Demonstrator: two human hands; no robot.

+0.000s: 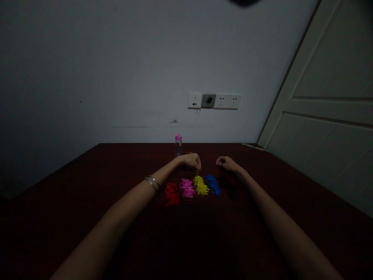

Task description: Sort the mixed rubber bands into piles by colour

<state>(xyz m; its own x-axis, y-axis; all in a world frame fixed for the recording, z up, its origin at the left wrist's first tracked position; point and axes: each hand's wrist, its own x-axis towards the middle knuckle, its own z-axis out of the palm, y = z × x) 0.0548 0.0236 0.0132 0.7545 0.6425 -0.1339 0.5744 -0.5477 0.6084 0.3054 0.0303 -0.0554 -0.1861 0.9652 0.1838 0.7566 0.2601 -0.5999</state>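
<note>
My left hand [192, 160] is closed, knuckles up, just beyond a pile of small yellow strips [201, 186]. A thin yellowish bit shows under its fingers, but what they hold is hidden. To its right, my right hand [227, 163] is also closed, fingers curled together above the tabletop, and I cannot make out anything in them. In a row between my forearms lie similar piles of thin pieces: red [172, 194], pink [187, 188], blue [213, 185] and a dark one [229, 187] that barely shows. Small items behind my left hand are mostly hidden by it.
A clear bottle with a pink cap [178, 144] stands at the back of the dark red table [131, 163]. Behind it is a wall with sockets [227, 101]. A flat, pale strip [255, 147] lies by the back right edge, near a white door [329, 105].
</note>
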